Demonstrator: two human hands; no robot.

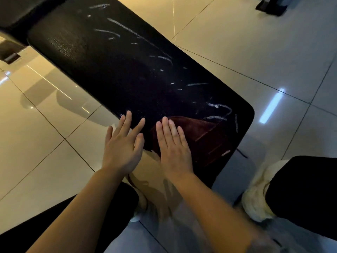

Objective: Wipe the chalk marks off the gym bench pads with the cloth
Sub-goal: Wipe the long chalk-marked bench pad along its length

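glossy tiled floor [237,42], pale sneaker [255,201], black trouser legs [306,194]

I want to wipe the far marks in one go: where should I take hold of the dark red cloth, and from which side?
Grip the cloth where the right hand already lies flat on it, at its near left part. It is spread flat on the bench pad, so come from above, palm down, and bunch a fold under the fingers. That probably suits pushing it away toward the chalk marks.
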